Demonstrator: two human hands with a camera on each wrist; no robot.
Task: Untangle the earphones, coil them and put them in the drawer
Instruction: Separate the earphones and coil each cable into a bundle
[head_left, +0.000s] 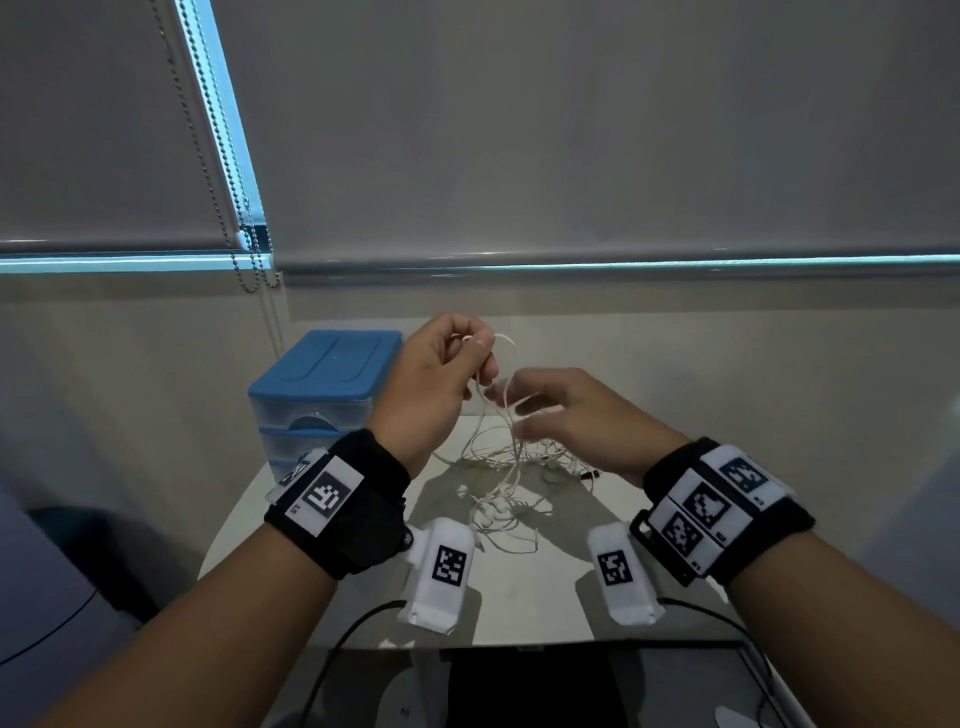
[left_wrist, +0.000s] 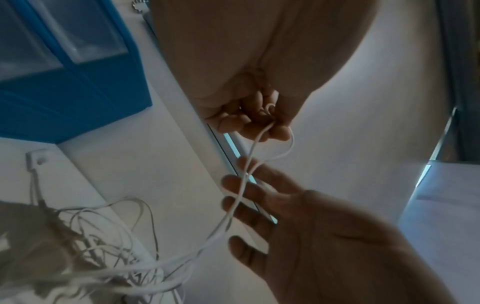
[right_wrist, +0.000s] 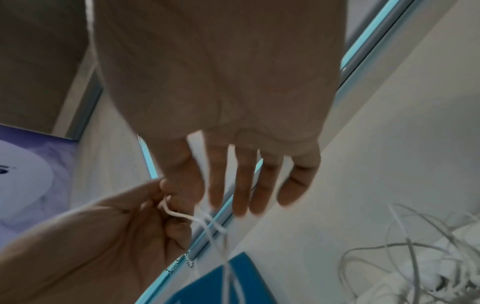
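Note:
White earphones (head_left: 506, 483) lie in a tangled heap on the white table (head_left: 519, 597), with strands rising from it. My left hand (head_left: 447, 374) is raised above the table and pinches a loop of the earphone cord (left_wrist: 259, 142) between thumb and fingers. My right hand (head_left: 566, 410) hovers just right of it, fingers spread and straight (right_wrist: 239, 185); the hanging cord (left_wrist: 241, 189) runs across its fingertips, and no finger curls around it. The blue drawer unit (head_left: 322, 395) stands at the table's back left with its drawers closed.
Grey roller blinds (head_left: 571, 130) with bead chains (head_left: 249, 249) hang behind the table. A dark screen (head_left: 530, 686) and black cables (head_left: 343, 644) sit at the near edge. More tangled cord (right_wrist: 415, 257) lies on the table to the right.

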